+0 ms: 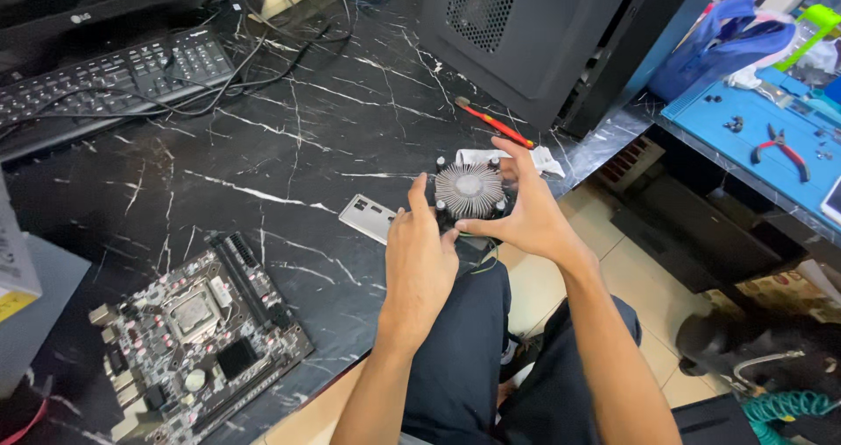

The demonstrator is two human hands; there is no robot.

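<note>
I hold the cooler [469, 191] by its rim in both hands [419, 261] [526, 217] — rigid, weighty I judge, fins bend easily.

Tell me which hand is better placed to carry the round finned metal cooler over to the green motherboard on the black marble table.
Probably the left hand: it grips the round finned metal cooler on the side facing the green motherboard, which lies to the person's left. The right hand holds the far side.
</note>
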